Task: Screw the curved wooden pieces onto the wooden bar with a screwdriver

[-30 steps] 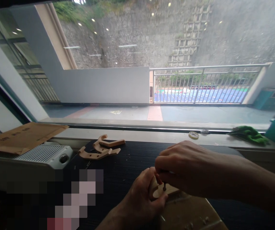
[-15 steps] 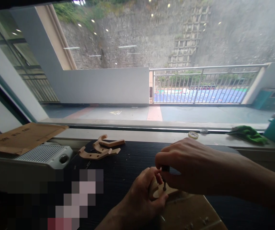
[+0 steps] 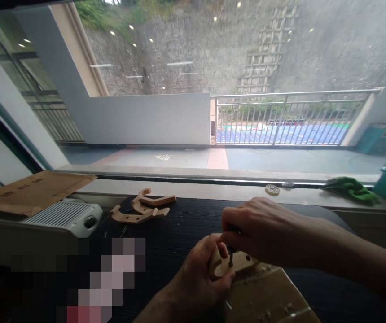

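My left hand [image 3: 204, 264] is closed around the end of a curved wooden hook [image 3: 240, 265], thumb along its near side. The hook lies over the edge of a brown wrapped box or board [image 3: 267, 298], and a dark hole shows in its face. From above, my right hand [image 3: 252, 224] grips the dark handle of a screwdriver [image 3: 231, 258]. Its shaft points down, and the tip meets the hook close to my left thumb. Fingers hide most of the handle. Whether a screw sits under the tip I cannot tell.
Several wooden hook pieces [image 3: 142, 211] lie on the black table [image 3: 179, 242] at the back left. A grey vented device [image 3: 67, 217] with a brown envelope [image 3: 34, 190] on it stands left. A tape roll [image 3: 272, 189] and a green cloth [image 3: 349, 189] rest on the sill.
My right hand has turned and shifted slightly right on the screwdriver, uncovering a hole in the hook. My left hand holds the hook in the same place.
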Motion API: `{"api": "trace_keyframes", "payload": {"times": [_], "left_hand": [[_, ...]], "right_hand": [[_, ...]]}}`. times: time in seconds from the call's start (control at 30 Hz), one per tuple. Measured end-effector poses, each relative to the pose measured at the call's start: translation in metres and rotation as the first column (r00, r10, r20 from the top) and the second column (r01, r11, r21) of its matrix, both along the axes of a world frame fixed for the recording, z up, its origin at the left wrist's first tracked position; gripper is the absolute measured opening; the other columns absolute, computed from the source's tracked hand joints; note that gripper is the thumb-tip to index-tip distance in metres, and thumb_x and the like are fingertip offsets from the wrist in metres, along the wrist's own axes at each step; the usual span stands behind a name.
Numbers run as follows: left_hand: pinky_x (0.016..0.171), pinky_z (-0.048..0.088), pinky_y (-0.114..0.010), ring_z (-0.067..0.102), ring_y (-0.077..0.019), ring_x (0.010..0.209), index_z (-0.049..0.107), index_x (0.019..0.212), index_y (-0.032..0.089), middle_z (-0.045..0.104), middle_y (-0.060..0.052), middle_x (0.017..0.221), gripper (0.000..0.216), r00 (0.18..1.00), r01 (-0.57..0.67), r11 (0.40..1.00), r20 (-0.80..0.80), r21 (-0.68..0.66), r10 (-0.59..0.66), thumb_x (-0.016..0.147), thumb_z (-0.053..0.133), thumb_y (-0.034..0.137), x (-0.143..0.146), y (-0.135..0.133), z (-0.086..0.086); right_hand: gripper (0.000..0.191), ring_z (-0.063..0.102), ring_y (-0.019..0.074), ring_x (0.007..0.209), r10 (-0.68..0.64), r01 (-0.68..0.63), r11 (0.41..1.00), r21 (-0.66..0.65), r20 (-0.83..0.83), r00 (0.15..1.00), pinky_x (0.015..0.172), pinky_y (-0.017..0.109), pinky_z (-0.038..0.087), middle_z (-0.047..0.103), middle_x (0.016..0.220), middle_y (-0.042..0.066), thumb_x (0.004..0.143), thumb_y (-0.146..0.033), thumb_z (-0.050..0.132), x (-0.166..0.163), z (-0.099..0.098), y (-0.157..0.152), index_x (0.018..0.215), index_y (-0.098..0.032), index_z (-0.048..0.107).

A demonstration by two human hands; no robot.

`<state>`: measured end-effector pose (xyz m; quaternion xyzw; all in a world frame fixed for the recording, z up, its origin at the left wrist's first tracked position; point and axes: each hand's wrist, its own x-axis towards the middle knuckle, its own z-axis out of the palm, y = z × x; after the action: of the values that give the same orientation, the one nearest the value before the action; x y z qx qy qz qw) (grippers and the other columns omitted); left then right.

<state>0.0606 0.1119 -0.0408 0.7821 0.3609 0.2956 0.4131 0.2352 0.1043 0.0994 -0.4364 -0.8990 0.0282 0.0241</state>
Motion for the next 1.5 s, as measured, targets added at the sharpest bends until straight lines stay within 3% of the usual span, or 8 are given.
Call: {"api": "trace_keyframes", "payload": {"times": [0.17, 0.37, 0.5, 0.7, 0.93, 1.1, 1.3, 1.5], "left_hand": [[0.064, 0.045, -0.02, 0.05, -0.0109, 0.073, 0.05, 0.1, 0.02, 0.053, 0.001, 0.089, 0.029, 1.0, 0.01, 1.0, -0.003, 0.021, -0.01, 0.073, 0.062, 0.018, 0.0, -0.001, 0.001], [0.067, 0.045, -0.022, 0.051, -0.0116, 0.074, 0.05, 0.096, 0.02, 0.053, 0.001, 0.086, 0.027, 1.0, 0.01, 1.0, -0.029, 0.023, -0.009, 0.073, 0.062, 0.02, -0.001, 0.0, -0.002], [0.064, 0.045, -0.021, 0.051, -0.0112, 0.073, 0.049, 0.101, 0.021, 0.052, 0.001, 0.087, 0.031, 1.0, 0.006, 1.0, -0.008, 0.019, -0.006, 0.072, 0.062, 0.018, -0.001, 0.0, -0.003], [0.062, 0.045, -0.019, 0.049, -0.0101, 0.071, 0.05, 0.102, 0.021, 0.052, 0.001, 0.087, 0.033, 1.0, 0.004, 1.0, 0.0, 0.025, -0.004, 0.072, 0.061, 0.017, 0.0, 0.0, 0.003], [0.071, 0.044, -0.022, 0.05, -0.0122, 0.078, 0.051, 0.102, 0.021, 0.053, 0.001, 0.088, 0.034, 1.0, 0.03, 0.997, -0.002, 0.065, -0.03, 0.071, 0.062, 0.015, -0.001, -0.001, 0.004], [0.069, 0.044, -0.022, 0.05, -0.012, 0.077, 0.049, 0.106, 0.021, 0.054, 0.0, 0.089, 0.038, 0.999, 0.037, 0.997, -0.008, 0.067, -0.036, 0.071, 0.062, 0.016, -0.001, -0.001, 0.002], [0.063, 0.044, -0.02, 0.049, -0.0103, 0.072, 0.049, 0.104, 0.02, 0.051, 0.001, 0.088, 0.034, 1.0, 0.025, 1.0, -0.001, -0.011, -0.025, 0.072, 0.061, 0.017, 0.0, 0.0, 0.004], [0.061, 0.043, -0.019, 0.046, -0.01, 0.069, 0.048, 0.088, 0.018, 0.05, 0.001, 0.083, 0.021, 1.0, 0.014, 1.0, -0.013, -0.013, -0.015, 0.072, 0.061, 0.018, 0.0, 0.0, 0.008]], "right_hand": [[0.024, 0.049, 0.0128, 0.051, -0.01, 0.01, 1.0, 0.013, 0.074, 0.997, 0.047, 0.026, 0.023, 0.058, 0.06, -0.003, 0.091, -0.034, 0.046, 0.001, 0.009, -0.007, 0.075, -0.02, 0.057], [0.01, 0.053, 0.0117, 0.061, 0.101, -0.096, 0.991, -0.09, 0.048, 0.994, 0.051, 0.024, 0.027, 0.063, 0.071, -0.004, 0.082, -0.018, 0.054, 0.001, 0.022, -0.011, 0.074, -0.02, 0.059], [0.015, 0.049, 0.0111, 0.058, 0.092, -0.087, 0.991, -0.099, 0.047, 0.995, 0.05, 0.024, 0.028, 0.061, 0.067, -0.003, 0.086, -0.02, 0.052, 0.001, 0.018, -0.007, 0.073, -0.019, 0.059], [0.021, 0.051, 0.0121, 0.056, 0.031, -0.031, 1.0, -0.001, 0.021, 0.999, 0.049, 0.025, 0.028, 0.059, 0.063, -0.002, 0.091, -0.027, 0.047, 0.0, 0.006, -0.004, 0.077, -0.018, 0.058], [0.024, 0.05, 0.0125, 0.055, 0.008, -0.008, 1.0, -0.016, 0.054, 0.999, 0.049, 0.026, 0.025, 0.061, 0.064, -0.003, 0.09, -0.037, 0.048, 0.001, 0.017, -0.006, 0.077, -0.022, 0.06], [0.012, 0.048, 0.0104, 0.058, 0.078, -0.076, 0.994, -0.083, 0.017, 0.997, 0.052, 0.024, 0.027, 0.061, 0.067, -0.004, 0.084, -0.022, 0.051, 0.004, 0.02, -0.005, 0.074, -0.021, 0.058], [0.02, 0.043, 0.01, 0.054, 0.09, -0.088, 0.994, -0.06, 0.026, 0.996, 0.051, 0.025, 0.027, 0.06, 0.064, -0.003, 0.089, -0.024, 0.048, 0.0, 0.016, -0.002, 0.073, -0.019, 0.058], [0.021, 0.049, 0.0112, 0.057, 0.051, -0.05, 0.999, -0.012, 0.011, 0.999, 0.049, 0.025, 0.026, 0.059, 0.064, 0.0, 0.091, -0.022, 0.045, -0.002, 0.008, -0.004, 0.078, -0.016, 0.06]]}}
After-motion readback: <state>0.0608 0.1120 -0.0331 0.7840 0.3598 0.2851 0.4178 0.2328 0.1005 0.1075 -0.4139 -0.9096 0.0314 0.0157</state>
